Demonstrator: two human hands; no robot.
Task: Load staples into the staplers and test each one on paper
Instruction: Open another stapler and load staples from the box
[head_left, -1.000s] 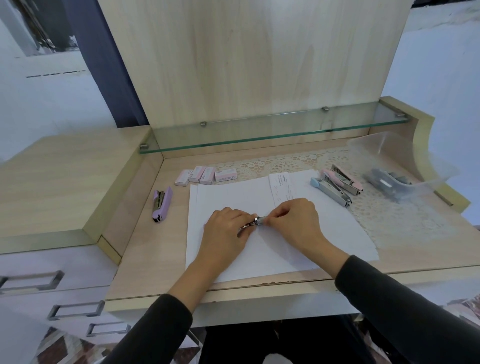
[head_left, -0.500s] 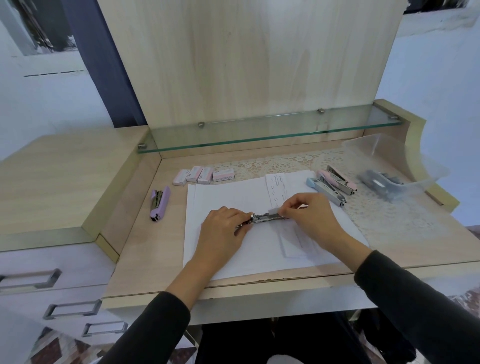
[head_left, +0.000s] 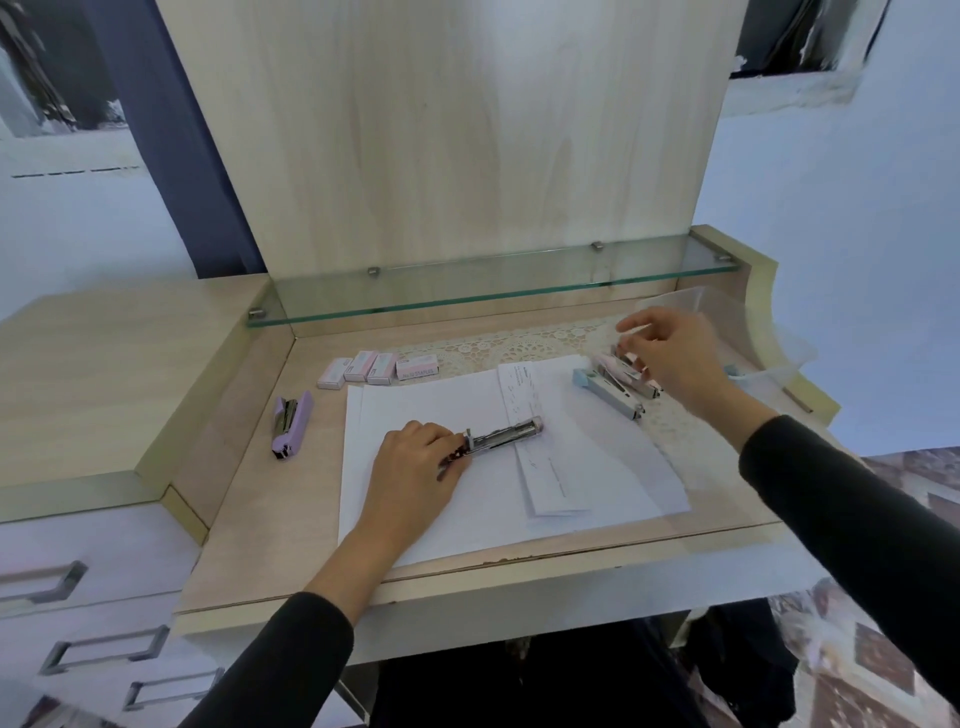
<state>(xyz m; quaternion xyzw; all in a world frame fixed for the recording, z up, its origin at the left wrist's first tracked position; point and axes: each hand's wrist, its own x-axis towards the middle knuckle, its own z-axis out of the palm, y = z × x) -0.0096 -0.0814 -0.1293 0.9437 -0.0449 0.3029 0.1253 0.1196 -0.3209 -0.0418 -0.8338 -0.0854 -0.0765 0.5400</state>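
My left hand (head_left: 418, 462) grips the near end of an opened stapler (head_left: 506, 434) that lies on the white paper sheets (head_left: 441, 514), its metal staple channel exposed. My right hand (head_left: 670, 356) hovers far right over a pink stapler (head_left: 631, 374) beside a light blue stapler (head_left: 608, 392), fingers curled at the pink one; whether they hold it is unclear. A purple stapler (head_left: 292, 423) lies at the left of the desk. Several small staple boxes (head_left: 379, 368) line up behind the paper.
A narrow printed paper strip (head_left: 545, 467) lies over the sheets. A clear plastic bin (head_left: 769, 338) stands at the far right on a lace mat (head_left: 519, 345). A glass shelf (head_left: 493, 283) runs along the back panel. Drawers (head_left: 78, 597) sit lower left.
My right hand let go of the opened stapler's far end and moved right and back to the pink and blue staplers. My left hand stayed on the stapler.
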